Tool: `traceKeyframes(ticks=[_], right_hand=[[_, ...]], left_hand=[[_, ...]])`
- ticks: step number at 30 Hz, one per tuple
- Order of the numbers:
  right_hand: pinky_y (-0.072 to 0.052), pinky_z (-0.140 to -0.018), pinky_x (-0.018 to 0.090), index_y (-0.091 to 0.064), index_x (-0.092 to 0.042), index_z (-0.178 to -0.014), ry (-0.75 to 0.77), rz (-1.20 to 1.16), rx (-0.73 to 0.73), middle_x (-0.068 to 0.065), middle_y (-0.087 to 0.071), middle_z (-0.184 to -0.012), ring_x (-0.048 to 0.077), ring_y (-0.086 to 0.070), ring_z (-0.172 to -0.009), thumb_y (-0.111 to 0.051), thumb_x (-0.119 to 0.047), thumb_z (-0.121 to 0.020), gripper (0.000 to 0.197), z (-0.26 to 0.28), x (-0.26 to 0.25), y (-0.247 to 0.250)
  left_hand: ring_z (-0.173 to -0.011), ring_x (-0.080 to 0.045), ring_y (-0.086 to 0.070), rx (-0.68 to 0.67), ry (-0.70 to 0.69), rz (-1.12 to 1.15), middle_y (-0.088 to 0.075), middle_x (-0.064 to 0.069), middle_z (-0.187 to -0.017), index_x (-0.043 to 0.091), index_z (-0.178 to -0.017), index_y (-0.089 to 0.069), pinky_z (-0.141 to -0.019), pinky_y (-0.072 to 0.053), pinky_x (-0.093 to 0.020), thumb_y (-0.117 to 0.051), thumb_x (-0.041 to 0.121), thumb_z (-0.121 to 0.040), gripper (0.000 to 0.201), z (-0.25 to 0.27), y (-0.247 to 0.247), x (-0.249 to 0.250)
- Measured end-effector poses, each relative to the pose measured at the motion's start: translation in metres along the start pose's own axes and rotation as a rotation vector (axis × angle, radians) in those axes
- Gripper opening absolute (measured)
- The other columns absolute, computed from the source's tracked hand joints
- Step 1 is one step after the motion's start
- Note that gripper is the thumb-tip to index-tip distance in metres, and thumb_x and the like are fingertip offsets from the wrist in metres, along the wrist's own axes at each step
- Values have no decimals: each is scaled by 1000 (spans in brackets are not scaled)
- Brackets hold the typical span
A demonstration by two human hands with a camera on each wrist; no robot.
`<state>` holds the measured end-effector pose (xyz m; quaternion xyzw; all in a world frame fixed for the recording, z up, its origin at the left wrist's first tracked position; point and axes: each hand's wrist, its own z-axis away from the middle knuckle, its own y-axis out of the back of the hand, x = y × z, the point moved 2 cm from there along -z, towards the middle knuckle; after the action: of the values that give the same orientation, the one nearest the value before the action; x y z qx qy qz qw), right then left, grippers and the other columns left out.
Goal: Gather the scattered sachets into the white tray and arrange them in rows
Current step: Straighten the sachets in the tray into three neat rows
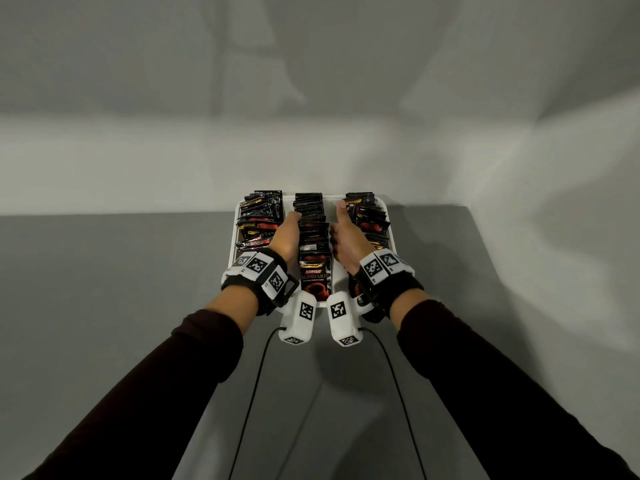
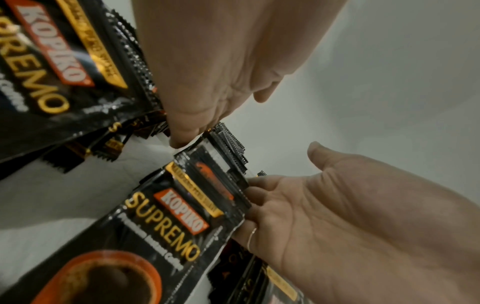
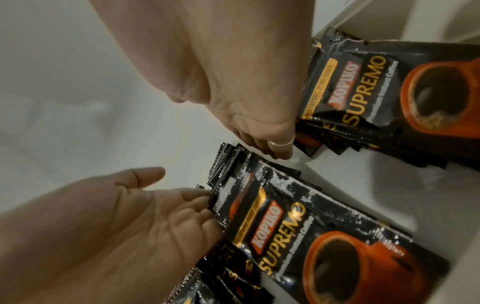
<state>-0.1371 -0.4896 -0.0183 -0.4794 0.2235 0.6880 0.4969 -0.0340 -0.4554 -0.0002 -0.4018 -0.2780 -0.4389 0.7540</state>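
Dark sleeves (image 1: 166, 393) reach forward from the bottom of the head view, each wrist strapped with a black-and-white marker band, and two thin black cables (image 1: 256, 382) trail back over the grey worktop (image 1: 104, 306). Past the wrists sits the white tray (image 1: 232, 249), pushed up against the pale wall at the worktop's far edge. Black coffee sachets fill it in three rows running away from the person: a left row (image 1: 258, 220), a middle row (image 1: 313, 233) and a right row (image 1: 369, 220), the packets overlapping like shingles. The nearest packet of the middle row lies face up, showing a red cup and gold lettering.

Both hands stand on edge in the two gaps beside the middle row. The left hand (image 1: 285, 233) has its fingers straight and together, pressed flat against the left edge of that row, thumb lifted free. The right hand (image 1: 346, 233) mirrors it on the right edge, fingers extended against the packet sides, thumb pointing up; a thin ring (image 3: 281, 143) shows on one finger. Neither hand grasps anything: both are released and flat, squeezing the middle row between them. The wrist views show bare white tray floor (image 2: 78, 185) between the rows.
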Motion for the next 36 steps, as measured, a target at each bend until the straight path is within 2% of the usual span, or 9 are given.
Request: traceKeyframes(ticks=[3,6,7,9,14,18,24,31,36], right_hand=[[-52,-75,23,-55,-10,-122,18,-32,28,4,-67,-104,15,-63,-92,-16,-61,-93,71,-3,1,-1],[-47,-71,23,-65,-18,-96,-21,8,55,-2,-68,-82,9,-61,-76,-18,-69,-88,71,-8,-3,3],[-48,-80,28,-66,-16,-100,-40,13,64,4,-68,-90,13,-63,-83,-19,-71,-87,73,-9,-4,4],[-42,-101,38,-59,-10,-120,-46,-13,53,15,-62,-118,24,-59,-110,-20,-68,-89,76,-11,-5,4],[-39,-105,47,-38,-11,-136,-15,-98,49,22,-51,-132,31,-52,-121,-17,-53,-97,62,-9,-8,-5],[-39,-105,43,-48,-7,-131,-69,-176,5,21,-54,-129,31,-51,-121,-16,-55,-97,67,-9,-12,-3],[-41,-103,41,-47,-5,-132,-68,-195,15,21,-52,-131,31,-50,-123,-15,-50,-99,64,-12,-16,-4],[-40,-105,43,-45,-7,-133,-93,-203,4,20,-53,-130,31,-52,-120,-19,-54,-97,65,-21,-14,-4],[-37,-108,44,-55,-6,-118,-137,-103,20,22,-54,-129,31,-53,-119,-19,-63,-92,72,-27,-21,4]], left_hand=[[-70,-24,-54,21,1,-99,-55,-11,-79,8,-95,-52,-66,-45,-29,-27,28,-94,32,-3,-1,4],[-70,-23,-51,56,-21,-151,-51,-10,-75,7,-86,-49,-73,-42,-33,-27,26,-95,30,-10,3,9],[-66,-21,-50,69,-39,-161,-50,-8,-70,7,-80,-48,-71,-40,-32,-27,25,-95,32,-13,4,11],[-58,-18,-47,77,-43,-150,-48,-4,-63,11,-71,-46,-62,-38,-28,-26,24,-95,34,-17,4,12],[-55,-17,-54,18,-1,-136,-55,-4,-63,12,-78,-53,-46,-45,-15,-24,29,-94,37,-21,1,9],[-70,-24,-54,-5,40,-95,-55,-9,-77,7,-93,-55,-63,-46,-29,-26,32,-94,38,-24,1,10],[-96,-30,-50,-44,87,-65,-49,-20,-109,6,-117,-51,-76,-44,-35,-24,33,-96,44,-25,3,7],[-87,-29,-56,-38,105,-42,-57,-18,-97,4,-115,-53,-76,-46,-34,-26,34,-96,45,-27,4,4],[-76,-25,-52,31,64,-57,-53,-14,-87,8,-105,-47,-69,-43,-32,-26,33,-94,34,-33,4,15]])
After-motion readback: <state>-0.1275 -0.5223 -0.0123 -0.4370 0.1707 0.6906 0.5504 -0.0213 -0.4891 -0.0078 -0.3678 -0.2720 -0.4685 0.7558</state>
